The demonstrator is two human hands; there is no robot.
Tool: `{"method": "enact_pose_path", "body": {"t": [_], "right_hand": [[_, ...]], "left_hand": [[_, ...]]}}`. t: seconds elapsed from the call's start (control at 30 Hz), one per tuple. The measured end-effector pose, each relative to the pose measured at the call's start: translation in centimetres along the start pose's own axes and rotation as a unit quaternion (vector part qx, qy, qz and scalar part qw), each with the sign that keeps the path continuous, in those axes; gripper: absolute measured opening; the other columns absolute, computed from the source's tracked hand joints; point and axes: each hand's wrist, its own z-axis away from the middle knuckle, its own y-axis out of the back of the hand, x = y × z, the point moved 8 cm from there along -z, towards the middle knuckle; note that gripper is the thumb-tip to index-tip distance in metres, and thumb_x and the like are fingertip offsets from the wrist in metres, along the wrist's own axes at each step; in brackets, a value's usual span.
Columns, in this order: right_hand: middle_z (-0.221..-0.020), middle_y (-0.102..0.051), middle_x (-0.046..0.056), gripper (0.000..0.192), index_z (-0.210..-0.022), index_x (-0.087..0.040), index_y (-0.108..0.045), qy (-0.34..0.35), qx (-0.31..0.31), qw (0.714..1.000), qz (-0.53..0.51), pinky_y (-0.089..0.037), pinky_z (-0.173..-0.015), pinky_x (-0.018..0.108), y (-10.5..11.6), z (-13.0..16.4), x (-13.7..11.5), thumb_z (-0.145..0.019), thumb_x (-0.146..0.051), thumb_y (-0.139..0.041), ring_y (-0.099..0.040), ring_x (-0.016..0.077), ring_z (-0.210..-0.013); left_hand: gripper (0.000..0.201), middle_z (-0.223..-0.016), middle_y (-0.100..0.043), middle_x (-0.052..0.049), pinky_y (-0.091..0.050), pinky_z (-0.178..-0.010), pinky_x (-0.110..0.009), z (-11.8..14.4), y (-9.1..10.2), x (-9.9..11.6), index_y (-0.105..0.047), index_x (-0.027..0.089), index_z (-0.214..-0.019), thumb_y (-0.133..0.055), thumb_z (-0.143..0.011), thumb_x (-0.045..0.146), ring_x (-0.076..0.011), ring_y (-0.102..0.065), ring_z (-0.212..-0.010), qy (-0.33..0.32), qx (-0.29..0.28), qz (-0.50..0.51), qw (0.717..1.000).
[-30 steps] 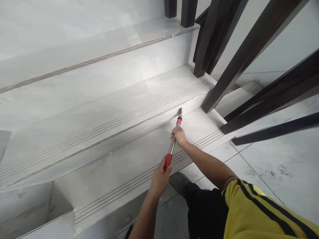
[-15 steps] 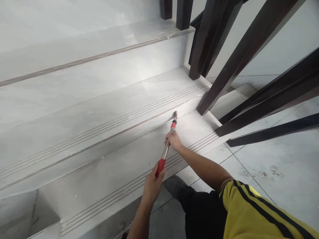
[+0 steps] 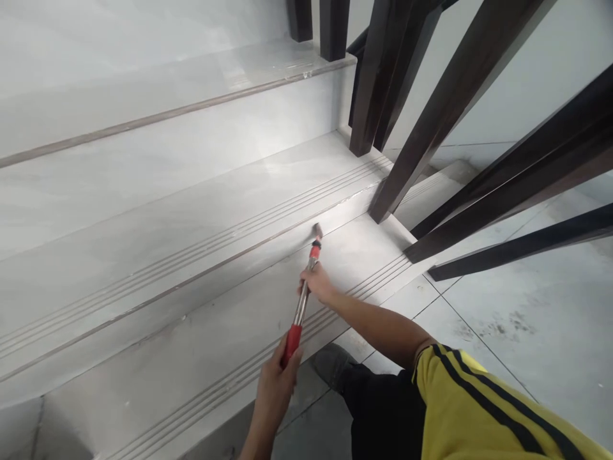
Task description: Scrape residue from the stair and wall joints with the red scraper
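Note:
A long-handled scraper (image 3: 301,306) with a metal shaft and red grips slants up across a pale stair tread (image 3: 258,313). My left hand (image 3: 278,380) is closed around the red grip at its lower end. Higher up, my right hand (image 3: 316,281) wraps the metal shaft just below the upper red collar. The scraper's small greyish head is blurred and lies against the riser (image 3: 349,207), slightly above the line where riser meets tread. I cannot tell the exact shape of that head.
Dark railing posts (image 3: 431,115) rise along the right end of the steps. Further steps (image 3: 167,121) climb behind, with grooved edges. On the right lies a tiled floor (image 3: 479,306) with brownish smudges. My shoe (image 3: 332,364) stands beside the lowest step.
Both hands and the scraper have shifted left in the view, the head moving left along the riser. The camera view has also shifted slightly. Both hands keep their grip.

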Motion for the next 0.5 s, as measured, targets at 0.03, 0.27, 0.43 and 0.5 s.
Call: {"method": "enact_pose_path", "body": {"t": [0.03,0.27,0.43,0.5], "right_hand": [[-0.046,-0.052,-0.005,0.023,-0.075,-0.022,-0.032,-0.005,-0.014,1.0,0.001,-0.041,-0.03,0.024,-0.6,0.3,0.5,-0.061,-0.012,-0.048,-0.054,0.0172,-0.033],[-0.043,-0.046,-0.006,0.015,-0.068,-0.02,-0.036,0.114,0.114,0.986,-0.048,-0.04,-0.031,0.023,8.2,-2.1,-6.3,-0.059,-0.015,-0.047,-0.046,0.0117,-0.03],[-0.041,-0.044,-0.004,0.014,-0.064,-0.02,-0.037,0.122,0.124,0.983,-0.05,-0.039,-0.031,0.023,13.0,-3.4,-9.1,-0.056,-0.014,-0.047,-0.043,0.0107,-0.031],[-0.041,-0.043,-0.004,0.015,-0.064,-0.02,-0.036,0.12,0.12,0.984,-0.053,-0.037,-0.031,0.023,13.3,-3.0,-9.1,-0.055,-0.013,-0.047,-0.042,0.0102,-0.031]], "left_hand": [[0.072,-0.047,-0.042,0.006,-0.035,-0.047,-0.024,0.4,-0.1,-0.8,-0.041,0.015,-0.137,-0.049,-0.079,0.057,-0.0139,-0.042,-0.046,0.013,0.0,0.016,1.0],[0.069,-0.089,-0.067,-0.007,-0.048,-0.066,-0.029,-1.9,-4.6,5.6,-0.036,0.016,-0.14,-0.052,-0.081,0.047,-0.0188,-0.061,-0.072,-0.111,-0.078,-0.023,0.99],[0.063,-0.125,-0.058,-0.012,-0.049,-0.083,-0.03,-0.9,-6.0,4.4,-0.039,0.016,-0.138,-0.048,-0.084,0.047,-0.0214,-0.058,-0.107,-0.16,-0.111,0.002,0.981],[0.058,-0.118,-0.063,-0.01,-0.048,-0.089,-0.03,0.3,-6.3,1.1,-0.048,0.017,-0.132,-0.049,-0.083,0.049,-0.0208,-0.059,-0.106,-0.134,-0.135,0.008,0.982]]}}
